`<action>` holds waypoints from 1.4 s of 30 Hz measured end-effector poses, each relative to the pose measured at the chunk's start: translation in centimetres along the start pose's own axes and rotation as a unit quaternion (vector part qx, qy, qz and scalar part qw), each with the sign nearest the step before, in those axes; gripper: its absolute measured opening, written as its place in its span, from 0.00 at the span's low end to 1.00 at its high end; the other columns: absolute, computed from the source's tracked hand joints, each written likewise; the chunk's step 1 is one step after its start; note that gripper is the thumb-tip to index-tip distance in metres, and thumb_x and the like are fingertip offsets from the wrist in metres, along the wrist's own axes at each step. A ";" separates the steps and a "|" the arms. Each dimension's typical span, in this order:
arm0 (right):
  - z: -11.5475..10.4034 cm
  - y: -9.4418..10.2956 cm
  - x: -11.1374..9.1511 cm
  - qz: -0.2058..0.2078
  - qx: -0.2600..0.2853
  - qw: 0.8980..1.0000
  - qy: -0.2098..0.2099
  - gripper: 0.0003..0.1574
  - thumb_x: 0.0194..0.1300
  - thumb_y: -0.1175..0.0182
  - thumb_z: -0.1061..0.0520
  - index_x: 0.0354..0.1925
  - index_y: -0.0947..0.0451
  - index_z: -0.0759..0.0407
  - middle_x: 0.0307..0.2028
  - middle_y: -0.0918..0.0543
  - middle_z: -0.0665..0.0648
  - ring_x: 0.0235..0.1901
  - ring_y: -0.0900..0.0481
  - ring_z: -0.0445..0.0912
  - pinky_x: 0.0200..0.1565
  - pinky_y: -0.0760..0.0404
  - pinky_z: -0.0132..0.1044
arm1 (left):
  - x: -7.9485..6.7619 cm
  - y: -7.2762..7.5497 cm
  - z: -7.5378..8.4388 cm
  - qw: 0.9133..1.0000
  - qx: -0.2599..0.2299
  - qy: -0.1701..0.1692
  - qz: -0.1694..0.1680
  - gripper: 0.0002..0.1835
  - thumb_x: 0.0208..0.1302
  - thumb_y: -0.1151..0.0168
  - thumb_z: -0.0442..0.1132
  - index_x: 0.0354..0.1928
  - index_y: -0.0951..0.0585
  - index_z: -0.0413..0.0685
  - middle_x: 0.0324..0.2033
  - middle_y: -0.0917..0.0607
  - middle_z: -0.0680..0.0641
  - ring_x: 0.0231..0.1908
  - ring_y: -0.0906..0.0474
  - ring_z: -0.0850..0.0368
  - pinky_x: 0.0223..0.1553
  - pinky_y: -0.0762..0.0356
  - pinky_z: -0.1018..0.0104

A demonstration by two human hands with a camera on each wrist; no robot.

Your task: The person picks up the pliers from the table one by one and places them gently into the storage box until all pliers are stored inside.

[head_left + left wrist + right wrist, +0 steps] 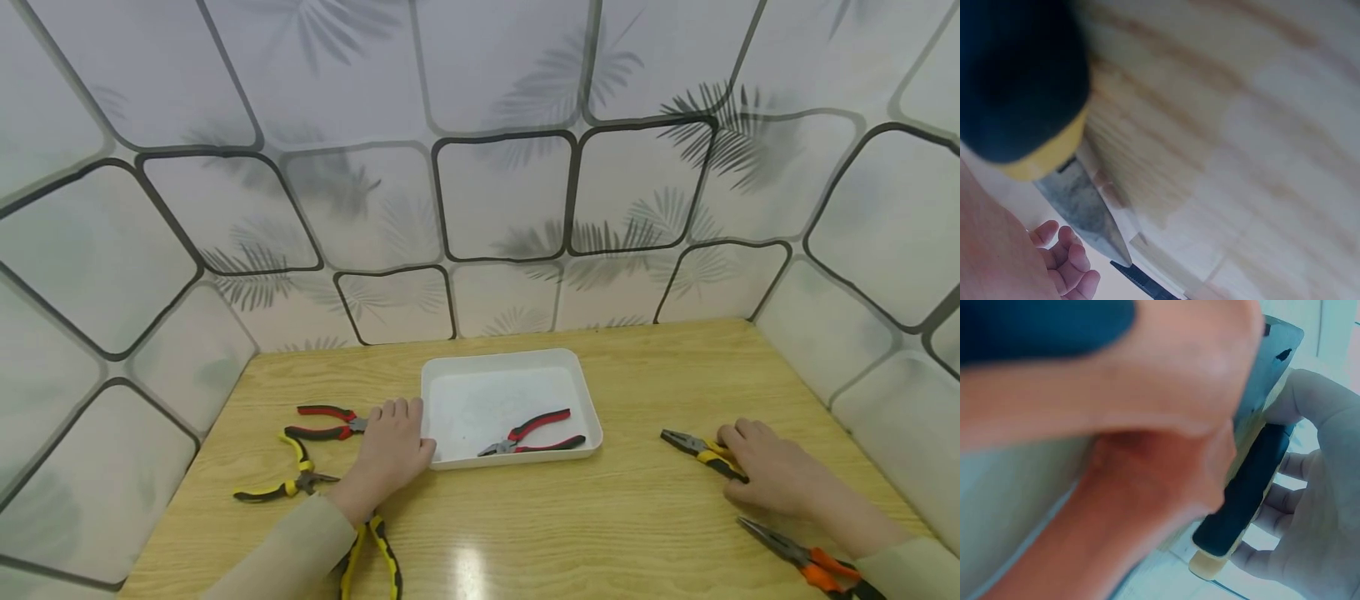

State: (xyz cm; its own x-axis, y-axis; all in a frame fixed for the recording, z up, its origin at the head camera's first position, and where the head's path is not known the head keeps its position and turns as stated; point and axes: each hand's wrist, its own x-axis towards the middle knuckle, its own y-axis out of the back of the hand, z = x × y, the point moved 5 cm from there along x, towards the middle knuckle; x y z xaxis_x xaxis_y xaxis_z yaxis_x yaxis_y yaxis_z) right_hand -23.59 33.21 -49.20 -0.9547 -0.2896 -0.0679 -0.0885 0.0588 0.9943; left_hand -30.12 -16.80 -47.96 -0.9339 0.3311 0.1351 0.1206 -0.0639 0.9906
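Note:
At the left end of a white tray (487, 357), my left hand (393, 446) holds the rim, thumb over the near corner. Its curled fingers (1072, 265) show in the left wrist view, though their contact is hidden. Inside the tray lie red-and-black pliers (534, 425). My right hand (772, 467) grips yellow-and-black combination pliers (708, 454) by the handles over the right side of the table. In the right wrist view, thumb and fingers close around the dark handle (1244, 490). Close by the right wrist are orange-handled long-nose pliers (806, 554).
Left of the tray lie red-and-black pliers (330, 423), their jaws partly behind my left hand, and opened yellow-handled pliers (300, 483). More yellow-and-black pliers (382, 546) lie under my left forearm. Patterned walls (502, 200) enclose the wooden table (570, 525).

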 end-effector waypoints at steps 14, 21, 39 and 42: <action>0.2 0.3 0.0 0.060 -0.024 0.998 0.013 0.27 0.59 0.31 0.48 0.50 0.27 0.59 0.41 0.27 0.55 0.39 0.31 0.48 0.31 0.36 0.39 | -0.1 0.2 0.1 1.000 -0.003 0.002 -0.002 0.14 0.66 0.44 0.44 0.42 0.31 0.40 0.32 0.30 0.43 0.35 0.35 0.47 0.44 0.33 0.51; -0.2 0.9 0.0 0.100 -0.054 0.993 0.039 0.25 0.56 0.30 0.49 0.47 0.27 0.56 0.40 0.28 0.52 0.38 0.34 0.46 0.31 0.38 0.37 | -0.2 0.3 0.2 1.000 -0.007 0.000 0.006 0.13 0.66 0.45 0.43 0.41 0.31 0.40 0.31 0.30 0.43 0.34 0.36 0.47 0.43 0.35 0.51; -0.4 2.0 0.6 0.118 -0.064 0.989 0.060 0.24 0.56 0.30 0.49 0.47 0.25 0.57 0.39 0.29 0.51 0.37 0.34 0.45 0.30 0.38 0.35 | -0.1 0.5 0.2 1.000 0.002 -0.002 0.014 0.14 0.66 0.43 0.43 0.42 0.31 0.39 0.31 0.30 0.43 0.35 0.35 0.47 0.44 0.34 0.50; -0.6 2.3 0.8 0.121 -0.066 0.989 0.062 0.25 0.55 0.30 0.49 0.47 0.26 0.57 0.40 0.28 0.52 0.38 0.33 0.45 0.30 0.38 0.36 | -0.1 0.4 0.2 1.000 0.005 -0.002 0.012 0.14 0.66 0.43 0.43 0.42 0.31 0.39 0.31 0.30 0.43 0.35 0.35 0.47 0.44 0.34 0.51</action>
State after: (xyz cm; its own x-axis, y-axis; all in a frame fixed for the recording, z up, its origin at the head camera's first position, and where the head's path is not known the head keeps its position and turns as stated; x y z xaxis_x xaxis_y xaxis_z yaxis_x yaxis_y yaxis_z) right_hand -24.37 32.58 -46.93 -0.9005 -0.3976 0.1763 0.1841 0.0189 0.9827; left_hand -29.88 -16.70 -47.55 -0.9292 0.3337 0.1590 0.1463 -0.0628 0.9872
